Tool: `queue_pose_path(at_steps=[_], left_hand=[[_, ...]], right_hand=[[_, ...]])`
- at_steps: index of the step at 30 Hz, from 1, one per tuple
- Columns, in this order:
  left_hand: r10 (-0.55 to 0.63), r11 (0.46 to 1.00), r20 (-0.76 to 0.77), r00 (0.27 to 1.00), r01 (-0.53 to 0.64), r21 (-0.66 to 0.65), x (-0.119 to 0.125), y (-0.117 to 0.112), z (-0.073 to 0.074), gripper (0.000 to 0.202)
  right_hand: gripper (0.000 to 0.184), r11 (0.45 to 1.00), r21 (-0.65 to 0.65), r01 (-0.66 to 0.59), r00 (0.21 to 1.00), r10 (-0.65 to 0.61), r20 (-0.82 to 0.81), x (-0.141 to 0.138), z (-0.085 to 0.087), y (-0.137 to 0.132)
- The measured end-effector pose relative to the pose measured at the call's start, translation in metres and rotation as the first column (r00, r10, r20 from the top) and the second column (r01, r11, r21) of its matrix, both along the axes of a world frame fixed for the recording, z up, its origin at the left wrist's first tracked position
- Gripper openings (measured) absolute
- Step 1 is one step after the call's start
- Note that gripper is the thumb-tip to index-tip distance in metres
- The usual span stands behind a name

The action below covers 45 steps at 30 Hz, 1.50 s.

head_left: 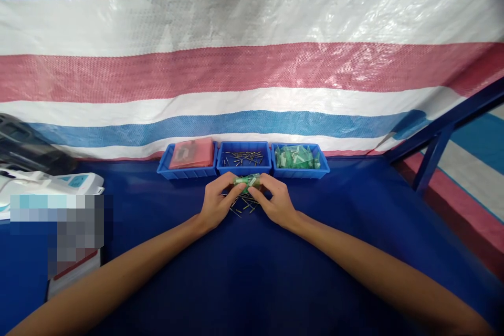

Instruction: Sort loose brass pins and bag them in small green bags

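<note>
My left hand (216,203) and my right hand (275,200) meet in the middle of the blue table, both pinching one small green plastic bag (247,182) held between their fingertips. Under and between the hands lies a loose pile of small metal pins (243,203) on the table. Just beyond the hands stand three blue bins in a row: the left bin (188,170) holds red bags, the middle bin (244,167) holds more metal pins, the right bin (300,170) holds green plastic bags.
A striped red, white and blue tarp (252,73) hangs behind the bins. A white power strip (51,184) and a dark object lie at the left edge. A blue metal frame (437,142) slants at the right. A blurred patch covers something at lower left.
</note>
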<state>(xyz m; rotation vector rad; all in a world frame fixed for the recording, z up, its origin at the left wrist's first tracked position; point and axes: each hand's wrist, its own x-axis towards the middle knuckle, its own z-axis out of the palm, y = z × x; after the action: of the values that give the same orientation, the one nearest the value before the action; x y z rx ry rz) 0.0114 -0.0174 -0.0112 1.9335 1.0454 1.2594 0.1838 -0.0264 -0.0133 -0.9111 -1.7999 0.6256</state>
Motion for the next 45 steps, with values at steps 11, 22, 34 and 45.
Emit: queue_pose_path(at_steps=[11, 22, 34, 45], left_hand=[[-0.035, 0.996, 0.059, 0.998, 0.040, -0.086, 0.0006, 0.0003, -0.0005, 0.019], [0.059, 0.998, -0.072, 0.996, -0.057, 0.031, -0.0001, -0.0037, 0.0067, 0.039], [-0.022, 0.998, 0.036, 0.999, 0.024, -0.055, 0.0001, 0.0004, -0.0015, 0.020], [-0.015, 0.999, -0.068, 0.998, 0.018, 0.041, -0.0006, -0.0021, 0.0041, 0.022]], right_hand=[[0.018, 0.999, -0.034, 0.001, 1.000, 0.000, 0.004, 0.0009, 0.0019, -0.0012], [0.027, 1.000, -0.019, 0.008, 0.998, -0.007, 0.060, 0.0014, 0.0008, -0.0010], [0.030, 1.000, -0.007, 0.029, 0.996, -0.028, 0.079, 0.0016, 0.0020, -0.0013], [0.037, 0.999, 0.047, 0.016, 0.994, -0.021, 0.104, 0.0016, -0.0058, 0.0011]])
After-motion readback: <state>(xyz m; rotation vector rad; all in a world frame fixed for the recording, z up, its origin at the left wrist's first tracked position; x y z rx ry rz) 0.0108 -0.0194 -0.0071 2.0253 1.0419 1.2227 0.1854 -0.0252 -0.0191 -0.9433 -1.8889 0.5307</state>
